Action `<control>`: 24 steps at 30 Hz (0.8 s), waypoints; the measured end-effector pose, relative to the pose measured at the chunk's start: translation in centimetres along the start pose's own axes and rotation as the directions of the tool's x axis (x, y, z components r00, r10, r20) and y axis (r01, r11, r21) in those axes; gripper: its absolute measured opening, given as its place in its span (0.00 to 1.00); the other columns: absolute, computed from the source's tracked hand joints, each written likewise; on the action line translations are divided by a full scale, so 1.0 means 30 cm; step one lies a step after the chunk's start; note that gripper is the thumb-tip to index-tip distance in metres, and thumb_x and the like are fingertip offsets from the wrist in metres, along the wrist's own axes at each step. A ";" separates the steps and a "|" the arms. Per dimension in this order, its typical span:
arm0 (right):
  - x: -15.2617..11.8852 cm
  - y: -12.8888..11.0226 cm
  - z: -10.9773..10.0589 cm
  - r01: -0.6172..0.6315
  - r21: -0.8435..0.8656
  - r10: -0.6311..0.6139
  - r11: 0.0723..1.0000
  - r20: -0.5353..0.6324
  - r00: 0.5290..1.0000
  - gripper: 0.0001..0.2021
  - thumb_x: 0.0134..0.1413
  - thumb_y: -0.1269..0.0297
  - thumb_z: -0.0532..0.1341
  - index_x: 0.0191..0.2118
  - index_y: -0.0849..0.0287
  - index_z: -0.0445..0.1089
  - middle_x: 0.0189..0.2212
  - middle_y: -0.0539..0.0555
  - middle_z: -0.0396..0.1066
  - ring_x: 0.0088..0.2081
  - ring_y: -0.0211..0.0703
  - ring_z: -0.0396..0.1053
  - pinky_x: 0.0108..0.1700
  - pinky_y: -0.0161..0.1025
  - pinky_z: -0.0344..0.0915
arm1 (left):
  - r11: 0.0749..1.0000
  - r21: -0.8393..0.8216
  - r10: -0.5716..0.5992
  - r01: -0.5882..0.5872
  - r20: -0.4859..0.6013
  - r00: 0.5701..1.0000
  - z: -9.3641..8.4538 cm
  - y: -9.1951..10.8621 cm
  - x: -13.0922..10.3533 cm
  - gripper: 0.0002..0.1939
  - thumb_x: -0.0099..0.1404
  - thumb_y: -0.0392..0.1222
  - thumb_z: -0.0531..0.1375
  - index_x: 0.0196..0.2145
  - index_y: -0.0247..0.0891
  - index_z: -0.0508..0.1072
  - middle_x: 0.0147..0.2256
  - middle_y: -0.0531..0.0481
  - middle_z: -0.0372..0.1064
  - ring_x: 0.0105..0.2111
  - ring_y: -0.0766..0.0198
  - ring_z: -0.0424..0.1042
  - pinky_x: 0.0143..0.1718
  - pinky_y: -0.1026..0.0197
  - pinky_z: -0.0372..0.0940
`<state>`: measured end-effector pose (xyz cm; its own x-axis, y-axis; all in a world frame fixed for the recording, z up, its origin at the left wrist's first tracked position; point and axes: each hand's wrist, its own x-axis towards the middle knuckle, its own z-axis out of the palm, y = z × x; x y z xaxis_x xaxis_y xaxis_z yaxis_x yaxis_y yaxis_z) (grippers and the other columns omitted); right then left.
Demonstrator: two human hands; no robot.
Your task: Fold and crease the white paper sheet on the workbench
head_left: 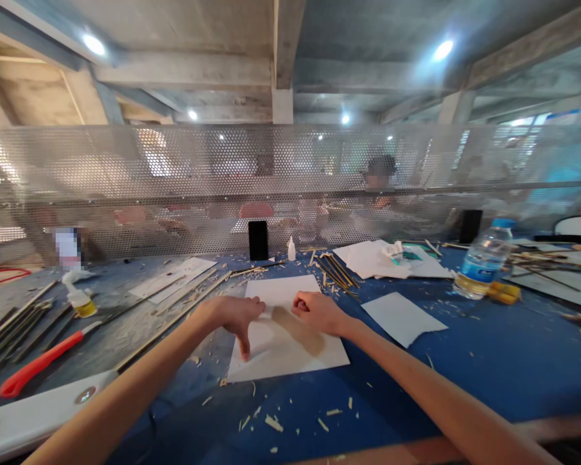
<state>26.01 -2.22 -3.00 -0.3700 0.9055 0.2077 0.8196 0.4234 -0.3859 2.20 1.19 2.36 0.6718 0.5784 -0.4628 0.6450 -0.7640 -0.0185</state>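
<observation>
A white sheet of paper [290, 361] lies on the blue table in front of me. My left hand [235, 316] is over its left side, thumb pointing down at the sheet and apart from the fingers. Closed and curled, my right hand [319, 311] rests at the sheet's right side; whatever its fingers may hold is hidden. A shadow falls across the paper between the hands. Behind the sheet stand a small white dropper bottle [291, 248] and an upright black phone [258, 240].
Left are a red-handled knife [43, 367], a white oblong device [43, 413], a yellow-labelled glue bottle [81, 298] and thin sticks [14, 332]. Right are a torn paper piece [403, 318] and a water bottle [484, 261]. Wood shavings [274, 423] litter the table. A perforated metal screen [198, 168] runs behind.
</observation>
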 end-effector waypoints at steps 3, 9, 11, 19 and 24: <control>0.002 0.007 0.002 0.003 -0.057 -0.004 0.998 -0.022 1.000 0.04 0.61 0.63 0.59 0.36 0.57 0.69 0.32 0.49 0.74 0.33 0.37 0.68 0.31 0.33 0.52 | 1.000 0.007 -0.009 0.009 0.012 1.000 -0.001 0.002 -0.002 0.50 0.37 0.58 0.73 0.55 0.35 0.64 0.56 0.34 0.64 0.52 0.41 0.66 0.51 0.53 0.64; -0.002 0.002 -0.004 0.015 -0.118 -0.021 0.993 -0.051 0.998 0.04 0.63 0.66 0.57 0.37 0.58 0.68 0.37 0.51 0.73 0.37 0.39 0.69 0.34 0.34 0.51 | 1.000 -0.006 -0.013 0.013 0.016 1.000 0.002 -0.001 -0.003 0.49 0.37 0.58 0.72 0.55 0.38 0.63 0.56 0.36 0.63 0.52 0.41 0.66 0.50 0.52 0.65; -0.007 -0.009 -0.005 0.030 -0.123 -0.036 0.992 -0.044 0.998 0.03 0.63 0.66 0.58 0.37 0.57 0.67 0.37 0.51 0.73 0.37 0.39 0.69 0.34 0.34 0.51 | 1.000 -0.007 -0.014 0.014 0.014 1.000 0.005 -0.004 0.000 0.49 0.37 0.58 0.72 0.55 0.37 0.63 0.56 0.35 0.63 0.52 0.41 0.67 0.51 0.52 0.65; -0.010 -0.033 -0.017 0.022 -0.101 -0.027 0.995 -0.053 0.998 0.05 0.63 0.64 0.58 0.38 0.57 0.70 0.37 0.51 0.74 0.37 0.39 0.69 0.35 0.34 0.54 | 0.999 -0.033 -0.008 0.008 0.005 1.000 0.007 -0.007 0.005 0.49 0.35 0.59 0.72 0.53 0.36 0.64 0.54 0.35 0.64 0.50 0.39 0.67 0.50 0.50 0.65; -0.007 -0.035 -0.009 -0.008 -0.026 0.006 1.000 -0.066 0.998 0.04 0.60 0.63 0.60 0.36 0.56 0.71 0.35 0.50 0.74 0.35 0.38 0.68 0.34 0.33 0.54 | 0.999 -0.032 0.012 -0.013 -0.019 1.000 0.019 -0.020 0.010 0.50 0.34 0.61 0.72 0.53 0.37 0.65 0.53 0.35 0.65 0.49 0.39 0.68 0.47 0.50 0.66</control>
<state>25.35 -2.87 -2.40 -0.3355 0.9041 0.2645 0.8335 0.4158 -0.3638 1.81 1.66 1.71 0.6866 0.5742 -0.4458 0.6476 -0.7618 0.0163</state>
